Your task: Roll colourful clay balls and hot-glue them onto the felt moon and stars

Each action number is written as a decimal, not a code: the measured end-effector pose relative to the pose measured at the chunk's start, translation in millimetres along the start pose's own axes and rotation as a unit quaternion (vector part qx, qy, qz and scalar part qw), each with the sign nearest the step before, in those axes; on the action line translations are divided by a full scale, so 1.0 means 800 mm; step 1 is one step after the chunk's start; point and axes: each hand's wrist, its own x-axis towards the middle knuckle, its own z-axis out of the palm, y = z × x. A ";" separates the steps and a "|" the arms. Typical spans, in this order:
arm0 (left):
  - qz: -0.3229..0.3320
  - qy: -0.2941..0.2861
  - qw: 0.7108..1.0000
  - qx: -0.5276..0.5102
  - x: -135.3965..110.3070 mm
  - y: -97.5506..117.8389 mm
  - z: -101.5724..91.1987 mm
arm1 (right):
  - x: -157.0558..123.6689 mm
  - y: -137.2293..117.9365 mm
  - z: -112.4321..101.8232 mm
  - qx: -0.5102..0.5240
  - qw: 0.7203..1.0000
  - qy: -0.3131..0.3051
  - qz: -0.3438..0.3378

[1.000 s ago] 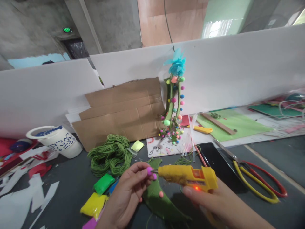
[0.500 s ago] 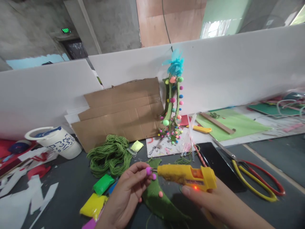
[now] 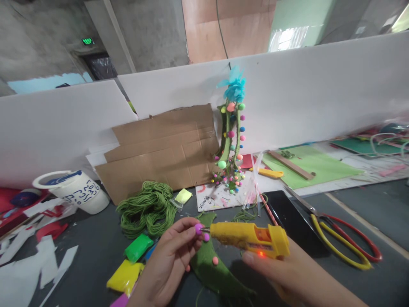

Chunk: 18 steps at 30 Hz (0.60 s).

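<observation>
My left hand [image 3: 168, 266] pinches a small purple ball [image 3: 198, 229] between thumb and fingertips. My right hand [image 3: 287, 273] grips a yellow glue gun [image 3: 251, 239] with a lit red lamp, its metal nozzle touching the purple ball. Beneath both lies a green felt leaf shape [image 3: 212, 268] with a small pink ball stuck on it. Behind stands a green felt ornament [image 3: 231, 140] dotted with coloured balls and topped with blue feathers.
A skein of green yarn [image 3: 145, 209], green and yellow clay packs [image 3: 137, 247], a white bucket [image 3: 75, 189], cardboard sheets [image 3: 162, 149], a black phone [image 3: 289, 217] and red-and-yellow scissors [image 3: 341, 241] lie on the dark table. White foam boards [image 3: 319, 89] wall off the back.
Almost nothing differs: both hands, the ball and the glue gun drifted slightly left and down, the nozzle staying against the ball.
</observation>
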 end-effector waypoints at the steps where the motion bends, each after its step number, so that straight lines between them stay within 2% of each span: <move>1: -0.001 0.003 1.000 -0.001 0.000 0.000 0.000 | 0.001 0.000 0.000 -0.002 1.000 0.001 0.001; 8: 0.002 0.013 1.000 0.005 0.001 0.001 0.000 | 0.001 0.002 -0.001 -0.037 0.999 0.001 0.005; 11: 0.015 0.009 1.000 0.026 0.001 0.001 0.000 | -0.001 0.009 -0.001 -0.125 0.990 0.051 0.030; 14: 0.034 0.010 0.997 0.066 0.001 0.003 -0.001 | -0.002 0.011 -0.003 -0.196 0.973 0.118 0.026; 18: 0.096 0.061 0.977 0.182 0.010 0.011 -0.004 | -0.001 -0.007 -0.011 -0.159 0.977 0.143 -0.017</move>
